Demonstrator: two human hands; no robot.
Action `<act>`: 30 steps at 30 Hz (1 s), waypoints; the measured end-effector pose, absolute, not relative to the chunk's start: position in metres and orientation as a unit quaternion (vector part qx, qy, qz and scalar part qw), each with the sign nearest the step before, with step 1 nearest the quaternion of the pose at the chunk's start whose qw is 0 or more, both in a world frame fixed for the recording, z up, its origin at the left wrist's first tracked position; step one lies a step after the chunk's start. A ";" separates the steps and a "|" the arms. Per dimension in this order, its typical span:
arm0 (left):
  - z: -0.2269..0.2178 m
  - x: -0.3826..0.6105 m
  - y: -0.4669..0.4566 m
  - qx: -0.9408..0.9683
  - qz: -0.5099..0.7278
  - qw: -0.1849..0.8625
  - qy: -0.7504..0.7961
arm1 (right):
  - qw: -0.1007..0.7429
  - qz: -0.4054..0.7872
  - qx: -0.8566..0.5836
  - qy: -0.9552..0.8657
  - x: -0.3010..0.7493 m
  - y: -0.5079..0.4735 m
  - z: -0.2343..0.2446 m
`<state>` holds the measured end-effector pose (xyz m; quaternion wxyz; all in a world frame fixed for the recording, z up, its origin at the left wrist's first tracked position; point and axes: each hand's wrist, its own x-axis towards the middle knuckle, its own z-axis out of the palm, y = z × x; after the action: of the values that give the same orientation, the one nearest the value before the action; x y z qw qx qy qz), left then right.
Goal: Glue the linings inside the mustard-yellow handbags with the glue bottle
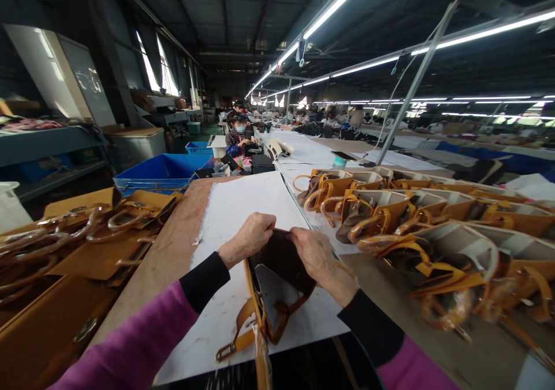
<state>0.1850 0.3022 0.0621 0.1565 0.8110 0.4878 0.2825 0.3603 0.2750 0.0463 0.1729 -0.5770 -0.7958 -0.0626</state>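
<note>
Bag (pixel 284 258) over white paper (pixel 243 202), left hand (pixel 252 236) and right hand (pixel 318 257) pinching its upper edge, tan bags (pixel 392 209) on 2 sides

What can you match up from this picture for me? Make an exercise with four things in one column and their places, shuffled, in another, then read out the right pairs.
Things
1. Mustard-coloured bag with a dark brown panel
2. Large rectangular blue bin
3. Flat white sheet
4. Mustard-coloured bags with pale linings

Places
A. Spread beneath the hands
B. On the right, in rows
C. Between left hand and right hand
D. On the left, beyond the hands

Pairs: 1-C, 2-D, 3-A, 4-B
</note>
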 end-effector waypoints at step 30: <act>0.064 0.181 0.306 0.819 0.251 0.180 0.483 | 0.206 0.060 -0.569 -0.794 0.423 0.251 0.047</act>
<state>0.1814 0.3062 0.0644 0.1802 0.8192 0.4833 0.2507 0.4230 0.2513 0.0468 0.2057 -0.5690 -0.7939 0.0598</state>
